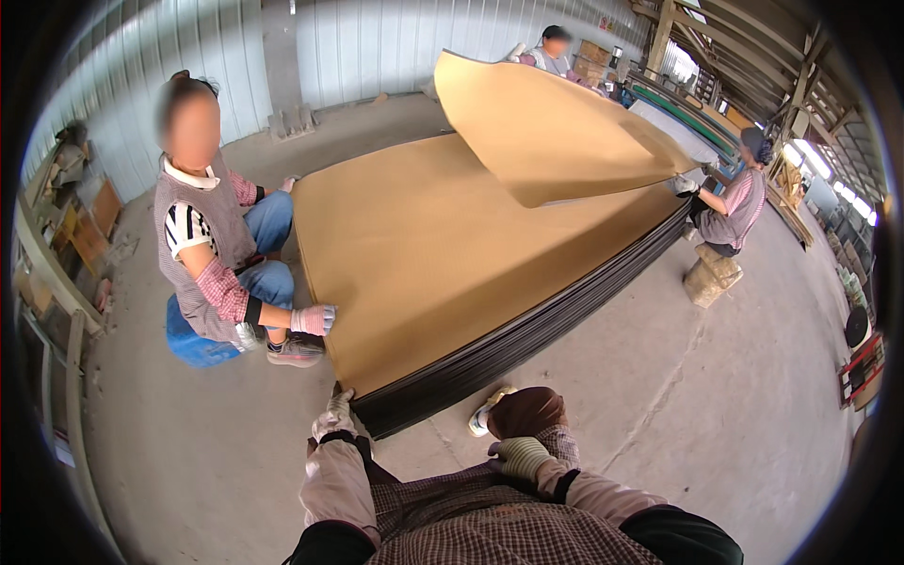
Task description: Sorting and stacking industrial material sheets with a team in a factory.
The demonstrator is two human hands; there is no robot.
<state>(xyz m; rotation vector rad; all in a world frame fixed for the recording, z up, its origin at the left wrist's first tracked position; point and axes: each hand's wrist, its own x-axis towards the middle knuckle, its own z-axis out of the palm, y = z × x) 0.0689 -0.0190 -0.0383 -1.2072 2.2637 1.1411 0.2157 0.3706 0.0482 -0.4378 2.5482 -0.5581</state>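
A tall stack of thin black-edged sheets (527, 350) lies ahead of me, topped by a large tan sheet (405, 245). At its nearest corner my left hand (336, 414), in a pale work glove, is closed on the tan sheet's corner. My right hand (521, 459), in a striped glove, rests by my bent knee, fingers curled with nothing visible in them. Over the far half of the stack another tan sheet (556, 118) is raised and bowed. A co-worker's gloved hand (686, 185) is at its right end.
At the left a seated person (212, 226) keeps a gloved hand (314, 320) at the stack's edge. Another person (739, 202) sits on a wrapped block (712, 275) at the right; a third (551, 56) is behind the raised sheet. Boards (99, 221) lean at the far left.
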